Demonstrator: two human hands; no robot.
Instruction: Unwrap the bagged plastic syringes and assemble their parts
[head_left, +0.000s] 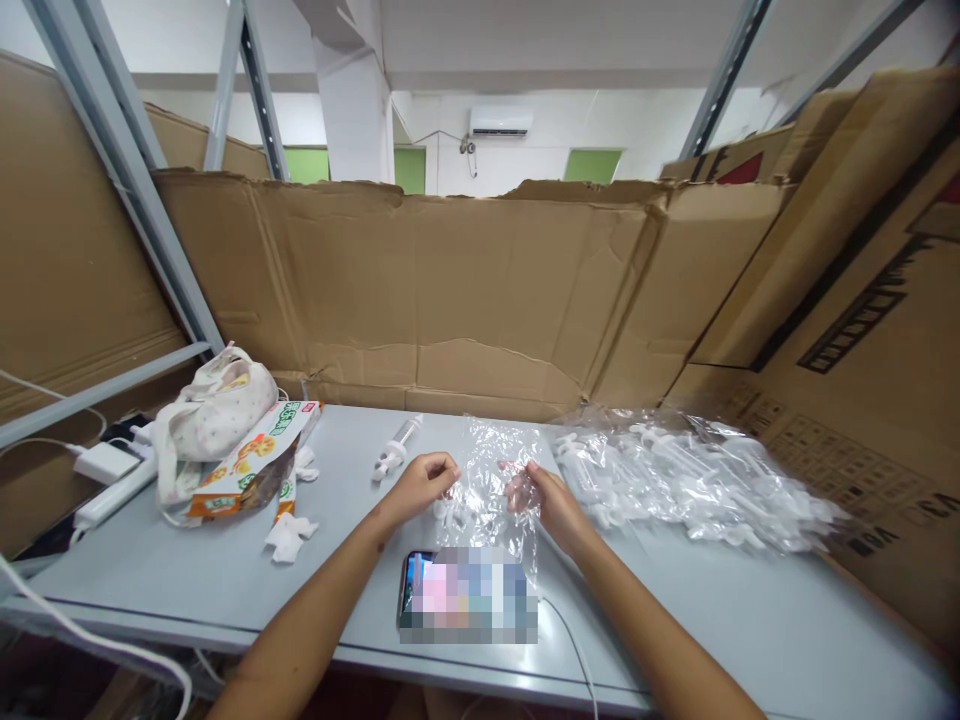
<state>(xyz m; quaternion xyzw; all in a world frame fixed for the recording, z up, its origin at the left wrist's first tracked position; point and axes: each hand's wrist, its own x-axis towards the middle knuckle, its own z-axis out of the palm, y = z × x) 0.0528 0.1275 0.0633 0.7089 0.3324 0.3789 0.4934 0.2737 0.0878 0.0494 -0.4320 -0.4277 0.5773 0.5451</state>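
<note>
A clear plastic bag lies between my two hands above the grey table. My left hand is closed, its thumb and fingers pinching the bag's left edge. At the bag's right side my right hand has its fingers partly behind or inside the film, with thumb and forefinger together on the plastic. White parts show through the lower left of the bag. Beyond my left hand lies a clear syringe-like tube with a white handle. Just below the bag is a phone, its screen blurred.
Many bagged white pieces are heaped at the right. On the left are a snack box, a white cloth bag, crumpled tissues and a charger. Cardboard walls the table's back.
</note>
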